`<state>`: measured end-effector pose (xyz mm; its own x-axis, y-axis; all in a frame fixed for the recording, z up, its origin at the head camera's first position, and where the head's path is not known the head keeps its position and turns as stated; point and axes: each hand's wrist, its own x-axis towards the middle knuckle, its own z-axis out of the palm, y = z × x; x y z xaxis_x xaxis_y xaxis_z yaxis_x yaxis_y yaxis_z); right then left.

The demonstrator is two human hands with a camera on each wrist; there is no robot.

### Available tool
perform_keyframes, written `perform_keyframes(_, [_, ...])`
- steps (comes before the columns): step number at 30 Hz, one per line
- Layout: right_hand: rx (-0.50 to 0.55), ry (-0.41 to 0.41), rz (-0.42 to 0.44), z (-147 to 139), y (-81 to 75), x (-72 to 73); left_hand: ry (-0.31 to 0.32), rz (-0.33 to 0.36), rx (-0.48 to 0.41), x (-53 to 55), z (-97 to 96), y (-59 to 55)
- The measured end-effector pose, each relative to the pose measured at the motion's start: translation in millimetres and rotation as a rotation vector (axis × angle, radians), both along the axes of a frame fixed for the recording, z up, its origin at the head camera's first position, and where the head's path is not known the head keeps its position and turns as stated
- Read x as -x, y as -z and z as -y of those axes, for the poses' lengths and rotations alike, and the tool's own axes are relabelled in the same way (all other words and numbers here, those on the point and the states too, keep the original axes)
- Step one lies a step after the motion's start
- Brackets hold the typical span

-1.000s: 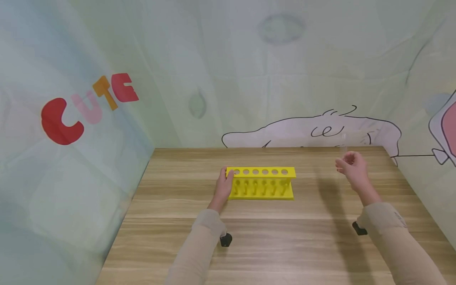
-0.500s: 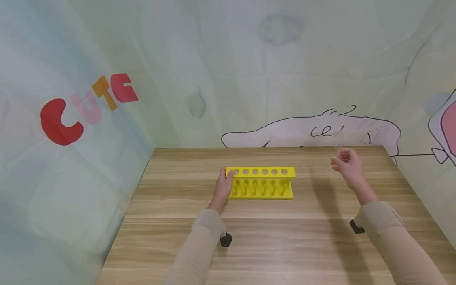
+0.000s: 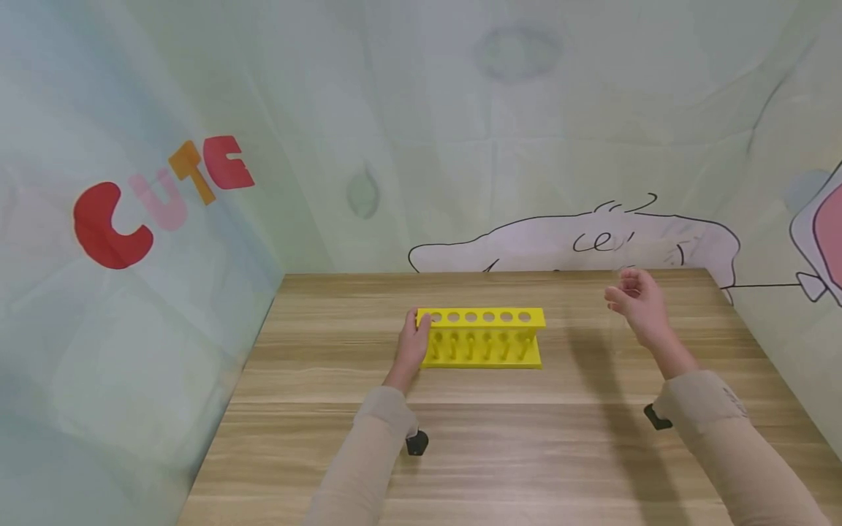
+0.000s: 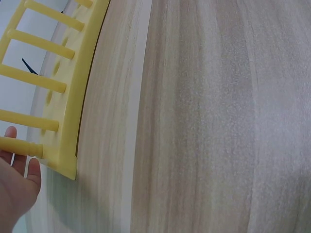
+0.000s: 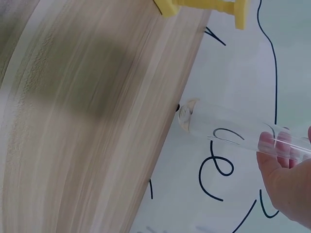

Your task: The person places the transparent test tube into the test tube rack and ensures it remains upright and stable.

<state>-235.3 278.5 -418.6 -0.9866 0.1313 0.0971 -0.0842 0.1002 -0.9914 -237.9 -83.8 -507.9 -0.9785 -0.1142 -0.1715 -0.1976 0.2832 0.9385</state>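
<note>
A yellow test tube rack (image 3: 480, 326) with a row of round holes and pegs stands on the wooden table. My left hand (image 3: 412, 343) grips its left end, thumb on the top plate. In the left wrist view, the fingers of that hand (image 4: 17, 189) lie around the end post of the rack (image 4: 73, 121). Off to the right of the rack, my right hand (image 3: 646, 307) is raised above the table. It pinches a clear test tube (image 5: 228, 124), whose rounded end points down in the right wrist view. The tube is barely visible from the head.
The wood-grain table (image 3: 500, 446) ends at the back against a pale printed cloth (image 3: 421, 146). Another cloth wall with coloured letters (image 3: 112, 226) rises at the left. A black wrist device (image 3: 416, 443) sits under each sleeve.
My right hand has shifted a little to the left and slightly farther back with the test tube. The left hand and the rack have stayed put.
</note>
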Motion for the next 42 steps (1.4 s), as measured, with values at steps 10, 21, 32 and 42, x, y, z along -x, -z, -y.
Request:
perform_keyframes(10, [0.032,-0.014,-0.016,10,-8.6,-3.7,0.006,0.006,0.013,-0.4,0.7,1.4])
perform_keyframes(21, [0.027,-0.024,-0.004,16,-14.5,-5.6,-0.006,0.026,0.012,0.5,-0.2,0.8])
perform_keyframes(32, [-0.013,-0.029,-0.017,18,-14.5,-4.8,-0.012,0.018,0.013,2.9,-1.1,1.9])
perform_keyframes(42, [-0.128,-0.012,-0.037,21,-21.0,-6.0,0.003,0.008,0.007,1.9,0.2,3.9])
